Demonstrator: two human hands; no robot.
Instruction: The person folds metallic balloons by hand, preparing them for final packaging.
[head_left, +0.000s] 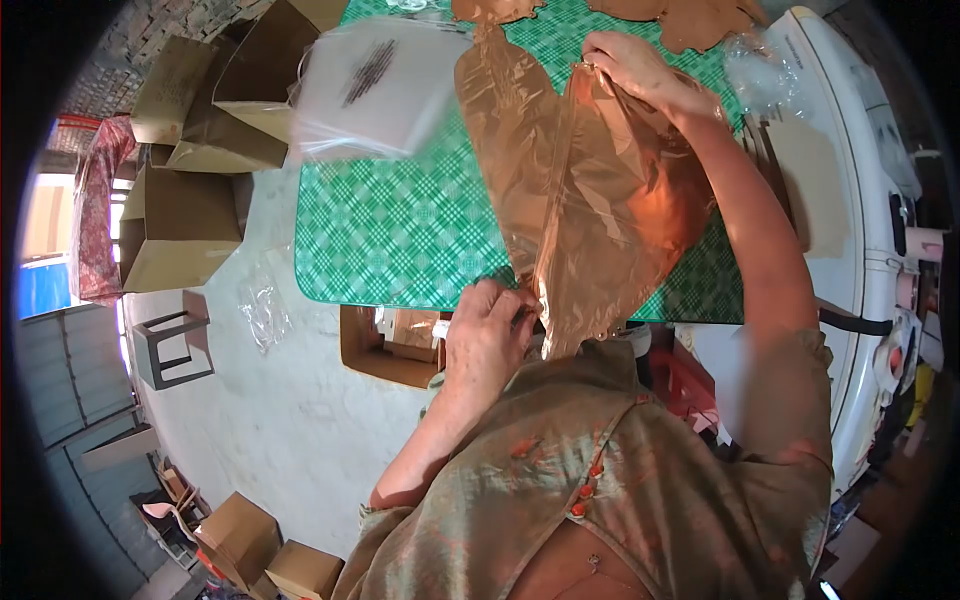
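Observation:
A large copper-coloured foil balloon [590,200], creased and mostly flat, lies over the table's near edge in front of my chest. My right hand [635,72] pinches its far edge at the top, with the arm stretched across the table. Close to my body, my left hand [488,318] has its fingers closed on the balloon's near left edge; the fingertips are partly hidden. The foil shines orange on the right side, below my right forearm. More copper foil pieces [690,22] lie at the table's far side.
A green plaid tablecloth [400,230] covers the table. A stack of clear plastic bags [375,85] lies at its left corner. Open cardboard boxes [185,215] stand to the left, and another box [385,375] sits below the edge. A white appliance [835,150] stands at right.

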